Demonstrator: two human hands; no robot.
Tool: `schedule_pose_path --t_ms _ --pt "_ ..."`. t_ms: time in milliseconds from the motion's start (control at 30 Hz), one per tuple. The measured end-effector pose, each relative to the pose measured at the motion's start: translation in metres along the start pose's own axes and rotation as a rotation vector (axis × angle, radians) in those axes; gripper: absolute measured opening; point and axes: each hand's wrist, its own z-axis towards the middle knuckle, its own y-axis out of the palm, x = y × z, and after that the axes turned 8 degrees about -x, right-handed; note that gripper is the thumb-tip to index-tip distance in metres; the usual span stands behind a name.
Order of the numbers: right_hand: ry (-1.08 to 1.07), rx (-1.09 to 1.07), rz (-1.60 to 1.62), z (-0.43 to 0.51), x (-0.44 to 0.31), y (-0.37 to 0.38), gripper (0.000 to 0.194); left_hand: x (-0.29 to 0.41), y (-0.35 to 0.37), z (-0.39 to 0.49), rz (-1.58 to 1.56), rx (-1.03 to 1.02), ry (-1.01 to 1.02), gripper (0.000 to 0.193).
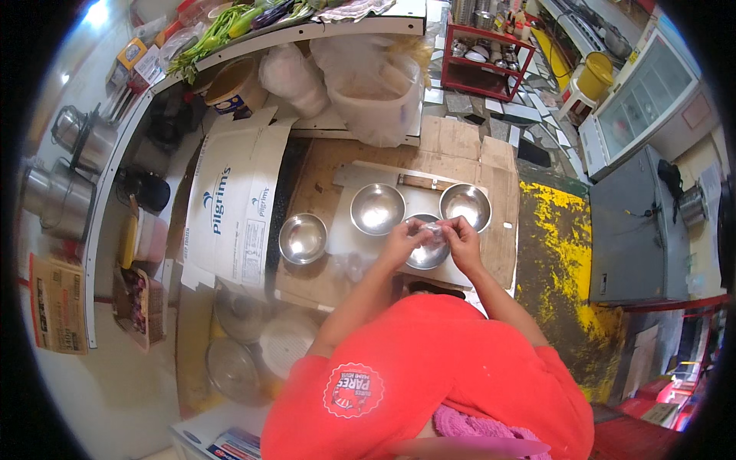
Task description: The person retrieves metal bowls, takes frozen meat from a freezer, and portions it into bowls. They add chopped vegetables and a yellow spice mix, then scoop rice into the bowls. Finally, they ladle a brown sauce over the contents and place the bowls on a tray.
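Note:
My left hand (407, 238) and my right hand (462, 238) meet above a steel bowl (426, 257), fingertips pinching a small clear plastic bag (431, 233) between them. What the bag contains is too small to tell. Behind my hands, a larger steel bowl (378, 209) stands to the left and another steel bowl (466, 207) to the right. A fourth steel bowl (302, 238) sits apart on the cardboard at the left. Near my left forearm lies something in clear plastic (352, 267), blurred.
Flattened cardboard (460, 144) lies under the white board (345, 195). A printed carton (230, 201) stands at the left. Beyond are a large plastic-lined tub (374, 98) and a counter edge (345, 27) with vegetables above. A grey cabinet (624, 230) stands at the right.

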Motion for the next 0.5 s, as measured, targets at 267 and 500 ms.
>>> schedule_pose_path --t_ms 267,500 --pt "-0.132 -0.032 0.127 -0.002 -0.001 0.006 0.010 -0.001 -0.005 -0.001 0.254 0.157 0.239 0.020" --pt "-0.244 0.032 -0.569 -0.001 -0.020 0.013 0.012 0.018 -0.006 -0.009 0.343 -0.044 0.238 0.026"
